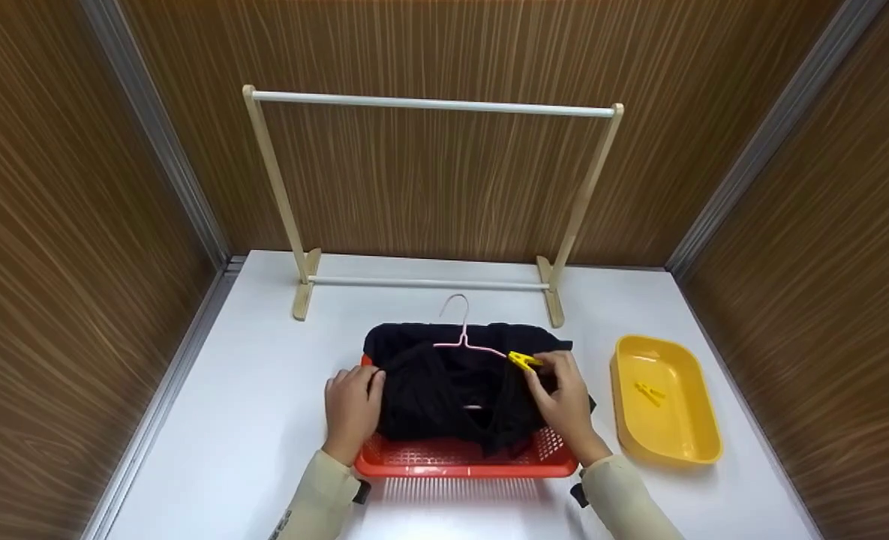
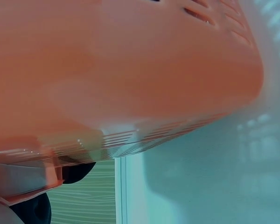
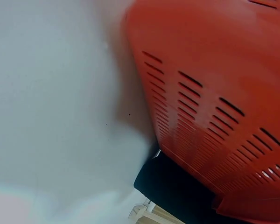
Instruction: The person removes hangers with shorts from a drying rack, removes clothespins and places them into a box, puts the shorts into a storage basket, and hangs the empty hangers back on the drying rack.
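In the head view, the pink hanger [image 1: 464, 340] lies between the two hands, its long axis running crosswise from the left hand's side to the right's, and its hook pointing away beyond them. Its visible right arm slopes down towards the right hand [image 1: 564, 394], which is the nearer one and pinches a yellow clip [image 1: 524, 361] by its tail, the biting end turned inward at the hanger. The left hand [image 1: 354, 405] is at the left edge of the black clothes [image 1: 421, 390] and the red basket [image 1: 467, 471]; whether it pinches cloth, rim or neither, I cannot tell. The clothes spread between the hands, over the basket. Straight ahead of both hands stands the rack [image 1: 433, 103], and right of the right hand sits a yellow tray [image 1: 677, 424] with at least one more clip in it.

In the left wrist view, the basket's side fills the upper part, with the worktop [image 2: 191, 191] beside it; no fingers show.

In the right wrist view, dark cloth hangs beside the slotted basket wall; hand and clip are out of sight.
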Demonstrator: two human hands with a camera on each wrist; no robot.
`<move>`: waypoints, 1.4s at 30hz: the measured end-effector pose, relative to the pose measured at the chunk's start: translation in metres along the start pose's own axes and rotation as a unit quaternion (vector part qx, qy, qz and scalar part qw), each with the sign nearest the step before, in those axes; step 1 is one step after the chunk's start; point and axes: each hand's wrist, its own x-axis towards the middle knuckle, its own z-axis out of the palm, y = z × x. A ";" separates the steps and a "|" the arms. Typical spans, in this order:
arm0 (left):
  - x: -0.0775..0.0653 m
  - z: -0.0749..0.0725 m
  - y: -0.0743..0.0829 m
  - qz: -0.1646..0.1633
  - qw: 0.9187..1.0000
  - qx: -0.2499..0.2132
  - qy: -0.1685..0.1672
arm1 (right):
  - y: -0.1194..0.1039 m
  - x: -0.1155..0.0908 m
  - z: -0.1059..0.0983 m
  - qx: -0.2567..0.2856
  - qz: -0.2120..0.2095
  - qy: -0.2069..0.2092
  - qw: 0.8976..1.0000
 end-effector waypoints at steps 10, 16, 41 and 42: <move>-0.001 -0.002 0.001 -0.005 1.000 0.001 -0.006 | 0.000 -0.002 0.000 -0.011 -0.005 -0.002 1.000; 0.001 -0.001 0.002 -0.004 1.000 -0.006 -0.006 | 0.000 0.000 -0.001 0.033 0.020 0.018 0.999; 0.000 -0.003 0.001 -0.007 1.000 -0.009 -0.007 | -0.043 0.009 -0.009 0.057 0.018 0.033 0.998; 0.000 -0.003 0.001 -0.008 1.000 -0.010 -0.007 | -0.042 0.009 -0.009 0.057 0.018 0.032 0.998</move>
